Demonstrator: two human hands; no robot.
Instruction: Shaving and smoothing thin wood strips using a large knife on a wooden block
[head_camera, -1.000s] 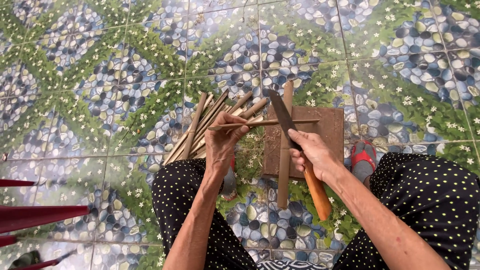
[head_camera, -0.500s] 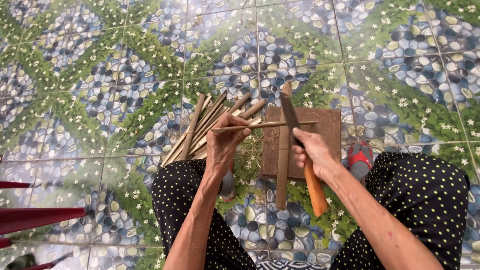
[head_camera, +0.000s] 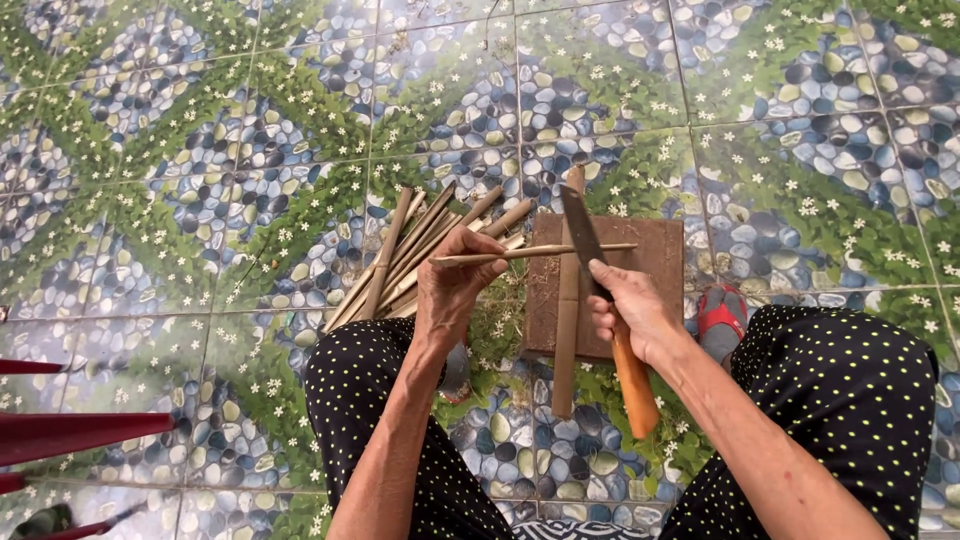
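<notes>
Knife swung upright; right hand grips it; left hand pinches 1 thin stick.

The right hand wraps the knife where blade meets orange handle, so that joint is hidden. The left hand covers the near end of the thin stick and the lower ends of the bundle of bamboo strips. The long bamboo piece hides a strip of the brown board. Red bars run off the floor's left edge. A red sandal is part-hidden behind the dotted knee. Both forearms leave the bottom edge.
</notes>
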